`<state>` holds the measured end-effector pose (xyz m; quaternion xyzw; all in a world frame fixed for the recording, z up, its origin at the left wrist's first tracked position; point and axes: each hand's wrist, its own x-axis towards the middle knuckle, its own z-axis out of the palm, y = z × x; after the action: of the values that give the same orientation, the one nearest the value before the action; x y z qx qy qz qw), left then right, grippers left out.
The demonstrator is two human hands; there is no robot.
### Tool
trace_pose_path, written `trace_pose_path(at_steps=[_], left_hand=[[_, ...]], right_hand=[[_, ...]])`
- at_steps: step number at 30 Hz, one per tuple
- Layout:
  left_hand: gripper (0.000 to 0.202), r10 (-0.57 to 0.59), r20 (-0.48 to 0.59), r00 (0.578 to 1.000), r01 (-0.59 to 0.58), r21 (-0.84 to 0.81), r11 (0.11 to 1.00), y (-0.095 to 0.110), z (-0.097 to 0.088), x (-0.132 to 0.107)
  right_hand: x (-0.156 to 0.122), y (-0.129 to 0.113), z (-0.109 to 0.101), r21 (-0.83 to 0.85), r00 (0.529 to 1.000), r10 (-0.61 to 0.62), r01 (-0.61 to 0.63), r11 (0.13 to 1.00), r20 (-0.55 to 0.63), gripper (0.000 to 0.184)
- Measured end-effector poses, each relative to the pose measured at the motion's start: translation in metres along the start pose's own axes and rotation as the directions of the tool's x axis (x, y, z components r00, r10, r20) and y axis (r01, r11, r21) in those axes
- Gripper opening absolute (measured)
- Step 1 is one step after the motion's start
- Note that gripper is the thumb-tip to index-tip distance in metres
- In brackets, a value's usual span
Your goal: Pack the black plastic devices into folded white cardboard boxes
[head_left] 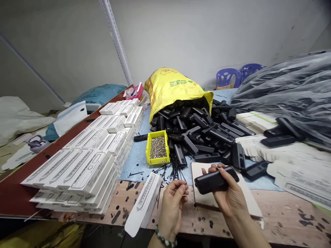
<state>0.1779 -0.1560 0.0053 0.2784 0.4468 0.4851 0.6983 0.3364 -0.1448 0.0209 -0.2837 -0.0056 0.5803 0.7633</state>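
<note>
In my right hand [227, 193] lies a smooth black plastic case [216, 179], long and rounded at the ends, with my thumb over its top and my fingers around it. It is held above a white board [248, 196]. My left hand [174, 194] is to the left of the case, apart from it. Its thumb and index finger are pinched together; what they hold, if anything, is too small to make out. Just left of that hand lies a white printed carton [146, 196] with its end flap open. Beyond stands a yellow bin [148, 151] of small brass-coloured screws [158, 147].
Stacked white cartons [85, 168] fill the left side. A yellow sack [176, 86] spills many black cases [199, 131] across the middle. Thin black rods [177, 167] lie by the bin. Flat white cartons [297, 175] and grey plastic sheeting [287, 93] are at right.
</note>
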Motion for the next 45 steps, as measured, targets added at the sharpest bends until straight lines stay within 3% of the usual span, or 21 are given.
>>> trace_pose_path(at_steps=[2, 5, 13, 17, 20, 22, 24, 25, 27, 29, 30, 32, 34, 36, 38, 40, 43, 45], left_hand=[[0.038, -0.054, -0.02, 0.998, 0.051, -0.128, 0.99, 0.001, 0.005, -0.002], [0.041, -0.073, -0.04, 0.997, 0.064, -0.194, 0.979, 0.0, 0.01, -0.005], [0.039, 0.007, -0.067, 0.998, -0.021, -0.214, 0.977, -0.004, 0.012, -0.008], [0.037, -0.038, -0.007, 0.999, 0.035, -0.204, 0.978, -0.006, 0.014, -0.007], [0.036, -0.046, 0.03, 0.999, 0.051, -0.233, 0.971, -0.016, 0.018, -0.006], [0.032, -0.014, 0.016, 1.0, 0.016, -0.13, 0.991, -0.022, 0.016, -0.007], [0.026, 0.014, 0.059, 0.998, -0.023, 0.15, 0.988, -0.018, 0.007, -0.009], [0.026, 0.038, 0.067, 0.997, -0.058, 0.32, 0.946, -0.013, -0.001, -0.01], [0.038, 0.171, 0.023, 0.985, -0.146, 0.637, 0.757, 0.005, -0.023, -0.009], [0.056, 0.434, -0.059, 0.899, -0.163, 0.875, 0.456, 0.025, -0.046, -0.003], [0.066, 0.519, -0.034, 0.854, -0.138, 0.947, 0.29, 0.034, -0.057, 0.001], [0.078, 0.524, 0.023, 0.851, -0.057, 0.997, 0.048, 0.048, -0.073, 0.008], [0.079, 0.467, 0.031, 0.884, -0.024, 0.999, -0.022, 0.06, -0.078, 0.008], [0.076, 0.469, -0.059, 0.881, 0.011, 0.995, 0.104, 0.075, -0.077, -0.004], [0.079, 0.505, -0.21, 0.837, 0.011, 0.93, 0.368, 0.092, -0.073, -0.023], [0.082, 0.555, -0.261, 0.79, -0.164, 0.783, 0.6, 0.106, -0.072, -0.042], [0.066, 0.551, -0.204, 0.809, -0.4, 0.497, 0.77, 0.107, -0.076, -0.054], [0.058, 0.475, -0.155, 0.866, -0.403, 0.347, 0.847, 0.095, -0.08, -0.053]], right_hand=[[-0.006, 0.004, 0.006, -0.022, 0.999, -0.04, 0.04, 0.999, 0.023, 0.026], [-0.014, 0.01, 0.011, -0.073, 0.994, -0.09, 0.095, 0.993, 0.069, 0.024], [-0.025, 0.013, 0.013, -0.16, 0.975, -0.141, 0.169, 0.973, 0.172, 0.021], [-0.023, 0.012, 0.012, -0.219, 0.967, -0.1, 0.153, 0.964, 0.233, 0.025], [-0.024, 0.013, 0.007, -0.209, 0.954, -0.16, 0.215, 0.954, 0.252, 0.028], [-0.027, 0.009, 0.003, -0.267, 0.949, -0.176, 0.246, 0.932, 0.263, 0.027], [-0.029, -0.003, -0.001, -0.412, 0.931, -0.139, 0.279, 0.868, 0.337, 0.025], [-0.028, -0.01, -0.004, -0.471, 0.911, -0.155, 0.336, 0.816, 0.383, 0.025], [-0.022, -0.025, -0.011, -0.541, 0.847, -0.269, 0.506, 0.672, 0.458, 0.026], [-0.007, -0.032, -0.023, -0.592, 0.788, -0.383, 0.615, 0.521, 0.482, 0.028], [0.001, -0.031, -0.03, -0.643, 0.799, -0.345, 0.602, 0.473, 0.493, 0.025], [0.018, -0.024, -0.043, -0.725, 0.85, -0.175, 0.517, 0.455, 0.496, 0.024], [0.027, -0.017, -0.047, -0.758, 0.875, -0.071, 0.453, 0.469, 0.479, 0.025], [0.027, -0.013, -0.039, -0.702, 0.905, -0.126, 0.399, 0.59, 0.407, 0.028], [0.016, -0.014, -0.019, -0.506, 0.952, -0.176, 0.284, 0.814, 0.251, 0.031], [0.002, -0.014, 0.009, -0.249, 0.989, -0.101, 0.124, 0.96, 0.106, 0.032], [-0.015, -0.006, 0.05, -0.044, 0.997, 0.045, -0.042, 0.998, 0.057, 0.027], [-0.018, 0.004, 0.067, -0.007, 0.994, 0.063, -0.063, 0.998, 0.091, 0.024]])
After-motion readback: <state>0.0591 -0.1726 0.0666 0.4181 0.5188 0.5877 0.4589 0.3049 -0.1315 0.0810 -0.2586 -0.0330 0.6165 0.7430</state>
